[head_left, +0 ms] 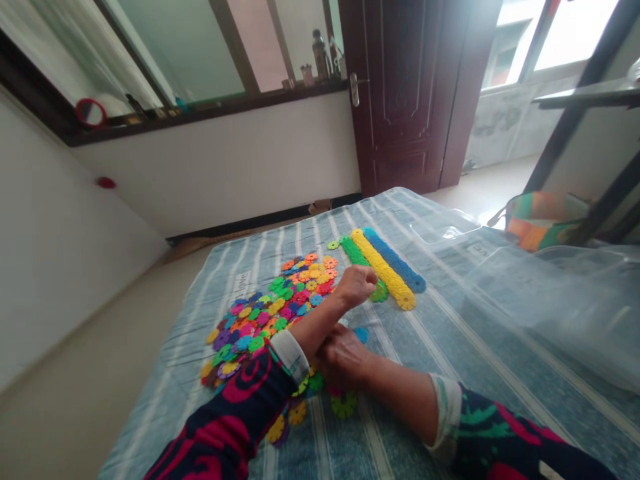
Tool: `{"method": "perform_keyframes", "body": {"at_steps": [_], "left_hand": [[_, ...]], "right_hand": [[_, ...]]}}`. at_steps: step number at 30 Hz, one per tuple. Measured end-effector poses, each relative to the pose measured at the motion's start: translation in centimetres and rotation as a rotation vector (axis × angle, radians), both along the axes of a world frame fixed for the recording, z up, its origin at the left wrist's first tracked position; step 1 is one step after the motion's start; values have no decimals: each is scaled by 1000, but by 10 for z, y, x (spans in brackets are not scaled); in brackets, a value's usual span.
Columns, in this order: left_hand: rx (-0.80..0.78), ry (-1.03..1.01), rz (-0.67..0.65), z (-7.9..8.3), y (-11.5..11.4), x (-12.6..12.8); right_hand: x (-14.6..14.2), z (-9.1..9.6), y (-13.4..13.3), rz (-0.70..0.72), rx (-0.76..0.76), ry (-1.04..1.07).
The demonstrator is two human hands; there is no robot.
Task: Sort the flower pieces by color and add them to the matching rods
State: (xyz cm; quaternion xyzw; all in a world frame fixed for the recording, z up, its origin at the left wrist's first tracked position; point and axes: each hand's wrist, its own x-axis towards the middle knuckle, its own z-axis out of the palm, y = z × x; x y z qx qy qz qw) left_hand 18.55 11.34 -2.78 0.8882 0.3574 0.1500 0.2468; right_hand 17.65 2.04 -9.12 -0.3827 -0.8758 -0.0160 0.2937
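My left hand [356,284] is closed over the near part of a row of overlapping green plastic discs [354,252]. What its fingers hold, if anything, is hidden. A yellow row [383,265] and a blue row [395,260] of the same notched discs lie alongside, to the right. My right hand [341,357] reaches in under my left forearm, low over the discs; its fingers are mostly hidden. A blue disc [361,335] lies just beyond it. The pile of mixed-colour discs [265,317] spreads to the left and partly beneath my arms.
A striped blue cloth [400,407] covers the surface under the discs. Clear plastic containers [550,293] stand at the right. A few loose discs, one green [344,405], lie near the front. Beyond are a dark red door [410,100] and a window ledge with bottles [320,57].
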Motion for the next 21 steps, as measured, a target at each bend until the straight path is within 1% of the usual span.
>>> {"method": "perform_keyframes", "body": {"at_steps": [6,11,14,18,21], "left_hand": [[26,32,-3,-3,-1,6],[29,30,-20,1,-5,8],[30,13,-36,4,-10,8],[44,-27,-25,7,-17,0],[65,-57,38,12,-13,-16]], "right_hand": [[-2,-5,3,5,-44,-15],[-4,-8,5,5,-76,-1],[-6,-12,5,10,-62,35],[-6,-12,5,-17,-39,88],[-3,-6,3,-29,-53,52]]}}
